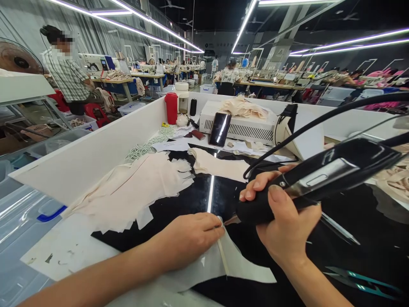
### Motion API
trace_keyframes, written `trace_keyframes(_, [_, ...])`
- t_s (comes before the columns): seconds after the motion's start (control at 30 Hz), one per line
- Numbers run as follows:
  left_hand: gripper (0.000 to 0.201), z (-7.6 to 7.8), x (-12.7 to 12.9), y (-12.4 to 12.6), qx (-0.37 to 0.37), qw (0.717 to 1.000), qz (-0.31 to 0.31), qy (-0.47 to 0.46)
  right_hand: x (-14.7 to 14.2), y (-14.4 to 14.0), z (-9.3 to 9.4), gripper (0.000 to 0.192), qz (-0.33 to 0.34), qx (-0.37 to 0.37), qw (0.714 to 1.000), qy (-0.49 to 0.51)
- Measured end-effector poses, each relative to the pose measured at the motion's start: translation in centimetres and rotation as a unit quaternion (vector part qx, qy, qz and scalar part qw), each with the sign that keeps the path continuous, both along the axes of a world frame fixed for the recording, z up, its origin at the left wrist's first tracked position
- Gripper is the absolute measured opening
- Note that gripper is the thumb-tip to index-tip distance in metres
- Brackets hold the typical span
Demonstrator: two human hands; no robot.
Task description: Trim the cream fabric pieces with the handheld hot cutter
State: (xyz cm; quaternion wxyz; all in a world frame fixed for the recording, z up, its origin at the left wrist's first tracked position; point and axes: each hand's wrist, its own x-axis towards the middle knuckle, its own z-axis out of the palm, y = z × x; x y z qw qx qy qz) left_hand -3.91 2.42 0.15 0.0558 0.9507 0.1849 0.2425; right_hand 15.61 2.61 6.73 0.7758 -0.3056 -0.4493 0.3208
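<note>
- Left of centre: layered cream fabric pieces, presumably kept within reach.
- Lower centre: my left hand, fingers together at the tip of a thin off-white fabric-like piece, likely steadying it; thumb hidden, pinch or press: cannot tell.
- Right of centre: my right hand wraps a black, silver-panelled handheld tool, probably for aim.
- Right: thick black cable arches above, could snag; teal-handled metal snips lie below.

Ceiling lights shine brightly, a white streak of glare crossing the black tabletop.
</note>
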Motion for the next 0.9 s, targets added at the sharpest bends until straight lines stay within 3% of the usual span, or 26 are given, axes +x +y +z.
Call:
trace_keyframes(0.17, [0.025,0.0,-0.2,0.1,0.001,1.000,0.000,-0.004,-0.1,0.1,-0.1,0.031,-0.012,-0.002,1.000,-0.020])
trace_keyframes(0.47, [0.027,-0.4,-0.9,0.3,0.048,0.999,0.001,0.007,0.4,-1.2,0.4,0.035,0.005,0.006,1.000,-0.006])
trace_keyframes(0.9, [0.030,0.2,-1.2,0.4,0.067,0.997,-0.017,0.018,0.3,-1.4,-0.3,0.032,0.002,-0.011,1.000,-0.014])
